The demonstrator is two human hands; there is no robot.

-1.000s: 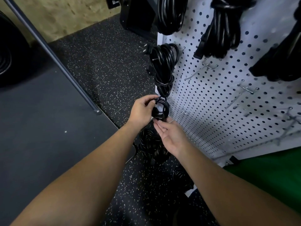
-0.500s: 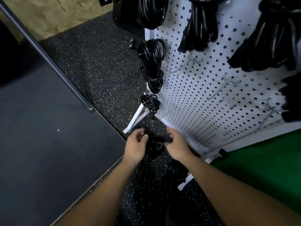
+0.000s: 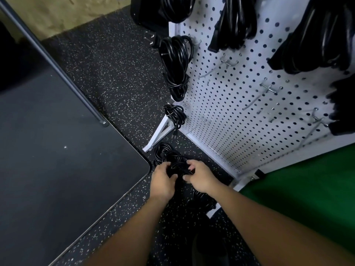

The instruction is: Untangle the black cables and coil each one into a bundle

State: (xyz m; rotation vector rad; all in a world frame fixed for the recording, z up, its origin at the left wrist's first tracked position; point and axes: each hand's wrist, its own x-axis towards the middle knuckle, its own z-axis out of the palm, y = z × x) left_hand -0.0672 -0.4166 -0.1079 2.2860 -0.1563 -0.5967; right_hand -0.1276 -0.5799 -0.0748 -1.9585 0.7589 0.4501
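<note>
Several coiled bundles (image 3: pixel 175 66) already hang on the pegboard (image 3: pixel 240 112); below its lower corner, left hand (image 3: pixel 163 181) and right hand (image 3: pixel 199 176) both grip a loose floor cable tangle (image 3: pixel 169 156), not yet coiled.

Left hand (image 3: pixel 163 182) and right hand (image 3: pixel 199 176) gripped a tangled black cable pile (image 3: pixel 169 160) on the speckled rubber floor (image 3: pixel 115 64), beside a white perforated pegboard (image 3: pixel 240 112) bearing 1 small coiled black bundle (image 3: pixel 174 115).
</note>
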